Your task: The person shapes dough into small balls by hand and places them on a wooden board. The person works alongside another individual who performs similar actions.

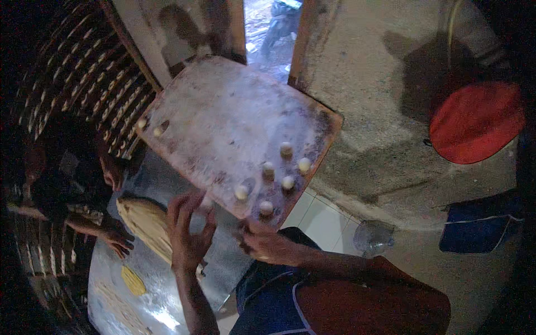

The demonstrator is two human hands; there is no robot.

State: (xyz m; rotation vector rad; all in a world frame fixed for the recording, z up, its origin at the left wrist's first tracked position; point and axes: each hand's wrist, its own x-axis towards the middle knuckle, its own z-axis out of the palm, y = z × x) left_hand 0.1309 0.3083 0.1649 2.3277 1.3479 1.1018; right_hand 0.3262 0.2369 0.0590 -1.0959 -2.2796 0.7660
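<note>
My left hand (191, 234) is raised at the near edge of a worn, pale board (218, 111), fingers curved toward the thumb. A pale, blurred dough ball (206, 202) shows at its fingertips. My right hand (267, 243) is curled by the board's near corner; what lies inside its fingers, if anything, is hidden. Close to it on the board sits a dough ball (266, 208), with another dough ball (242, 192) to its left and several more farther up. Two small pale lumps (157, 131) rest at the board's left edge.
On the metal table (218, 268) lie a long dough mound (142, 220) and a ridged yellow piece (134, 280). A co-worker's hands (116, 239) are at left, beside racks (84, 72) of small pale pieces. A red rounded object (477, 123) is against the wall; a clear plastic bottle (373, 239) is low down.
</note>
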